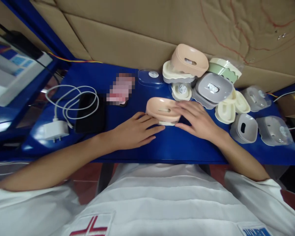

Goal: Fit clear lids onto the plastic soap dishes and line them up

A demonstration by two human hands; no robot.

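Note:
A peach soap dish (159, 106) with a slotted top and a cream lower part stands in front of me, between my two hands. My left hand (135, 131) holds its left and front side, the fingers fairly straight and slightly apart. Around the right end is my right hand (199, 119), fingers over the rim and thumb low at the front. Part of the dish's right end is hidden by those fingers. Just behind it lies a small cream dish (181, 91) with a round label, and beside that a grey soap dish (212, 87).
Another peach soap dish (186, 60) tops a pile at the back. A clear lid (149, 77) and a phone (120, 88) lie left of it. Farther left are a white charger (56, 130) with coiled cable and a black pad (90, 114). Grey dishes (244, 127) stand right.

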